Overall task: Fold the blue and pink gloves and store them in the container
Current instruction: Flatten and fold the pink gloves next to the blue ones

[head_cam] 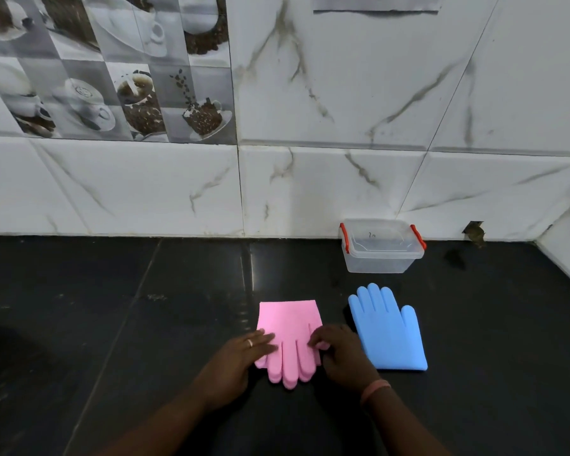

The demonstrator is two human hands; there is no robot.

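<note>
The pink glove [290, 330] lies flat on the black counter, cuff toward the wall and fingers toward me. My left hand [241, 357] rests on its left edge near the thumb side, fingers pressing on it. My right hand [339, 350] pinches its right edge. The blue glove [389, 330] lies flat just right of the pink one, fingers pointing at the wall, untouched. Behind it stands a clear plastic container [380, 255] with red clips, lid off or transparent; I cannot tell which.
The black counter [112, 324] runs to a white marble-tiled wall [310, 192] at the back. A side wall [566, 258] closes in at the far right. A small hole [474, 230] shows in the wall right of the container.
</note>
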